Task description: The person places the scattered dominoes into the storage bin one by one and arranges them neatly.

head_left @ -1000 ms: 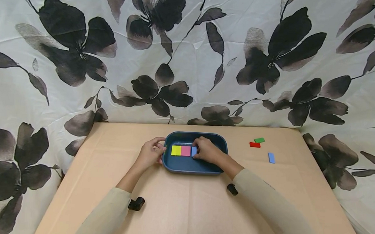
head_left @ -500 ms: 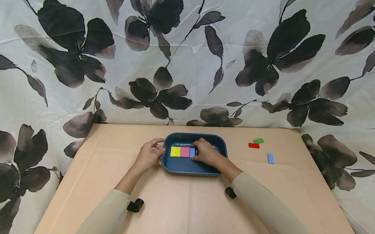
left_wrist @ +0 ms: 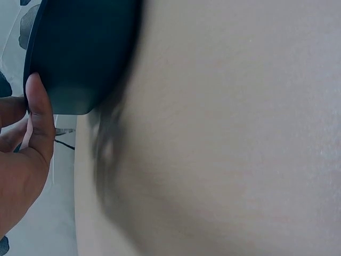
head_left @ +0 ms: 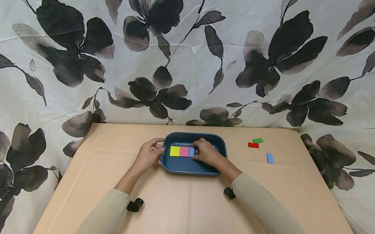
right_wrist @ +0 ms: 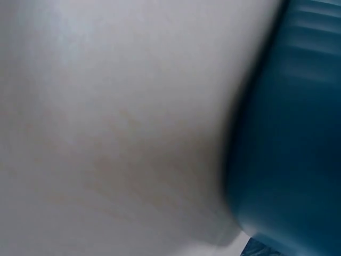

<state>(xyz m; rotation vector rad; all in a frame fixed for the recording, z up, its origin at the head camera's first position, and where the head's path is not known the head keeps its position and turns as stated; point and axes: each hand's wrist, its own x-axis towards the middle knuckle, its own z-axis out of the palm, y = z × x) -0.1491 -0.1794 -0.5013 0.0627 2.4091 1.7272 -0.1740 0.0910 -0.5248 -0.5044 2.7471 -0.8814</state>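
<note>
My left hand (head_left: 148,154) grips the blue tray's (head_left: 185,167) left rim. My right hand (head_left: 205,152) curls on the blue tile (head_left: 191,152) beside the pink tile (head_left: 184,151) and yellow tile (head_left: 174,151).

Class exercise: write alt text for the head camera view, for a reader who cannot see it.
A person's left hand grips the rim of a dark blue tray while the right hand touches a blue tile beside pink and yellow tiles inside. Three loose tiles lie on the table.
</note>
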